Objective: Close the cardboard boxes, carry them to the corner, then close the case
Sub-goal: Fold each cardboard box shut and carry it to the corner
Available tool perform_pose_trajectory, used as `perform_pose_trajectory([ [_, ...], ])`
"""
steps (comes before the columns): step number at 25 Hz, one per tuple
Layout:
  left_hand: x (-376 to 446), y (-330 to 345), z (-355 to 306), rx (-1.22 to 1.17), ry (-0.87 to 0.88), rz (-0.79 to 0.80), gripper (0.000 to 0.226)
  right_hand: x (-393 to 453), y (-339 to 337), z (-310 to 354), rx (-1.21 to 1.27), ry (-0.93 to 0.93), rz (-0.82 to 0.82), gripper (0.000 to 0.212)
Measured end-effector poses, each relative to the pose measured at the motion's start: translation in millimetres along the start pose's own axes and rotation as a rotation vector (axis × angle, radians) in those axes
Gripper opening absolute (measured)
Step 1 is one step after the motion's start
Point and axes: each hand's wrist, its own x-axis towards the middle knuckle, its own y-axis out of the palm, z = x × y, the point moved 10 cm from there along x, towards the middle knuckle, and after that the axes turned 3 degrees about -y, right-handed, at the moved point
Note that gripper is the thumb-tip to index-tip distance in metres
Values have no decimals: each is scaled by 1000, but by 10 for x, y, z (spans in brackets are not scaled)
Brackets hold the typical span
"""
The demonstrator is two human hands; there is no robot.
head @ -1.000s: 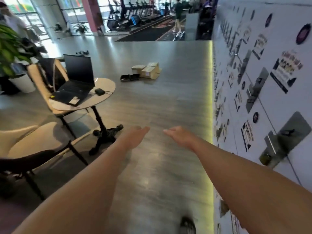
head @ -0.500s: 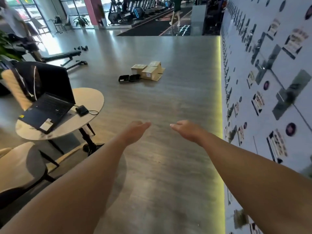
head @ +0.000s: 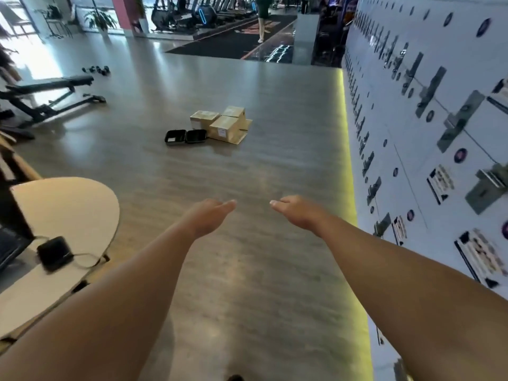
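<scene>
Cardboard boxes (head: 220, 123) — three — beside one open case (head: 185, 136).

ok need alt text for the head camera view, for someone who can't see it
Two bare arms reach forward over a grey floor, left hand and right hand open and empty. Further ahead on the floor sit cardboard boxes beside an open black case. A round table is at left, a postered wall at right.

You're in a gym: weight bench (head: 49, 92) and dumbbells (head: 96, 70) at left, row of cardio machines (head: 198, 15) at back on black matting, locker wall (head: 428, 105) w/ latches along your right.
</scene>
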Motion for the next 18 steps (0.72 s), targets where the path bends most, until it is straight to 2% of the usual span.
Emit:
perform_pose_trajectory([
  [3,807,-177,-201,1,4,13,64,786,-300,18,21,6,-44,56],
  [7,2072,-272,-468,1,-25,77,67,1945,-622,-185,24,45,-26,60],
  [18,5429,-740,-1457,-65,-129,48,78,5367,-2071,-507,31,-6,16,59],
])
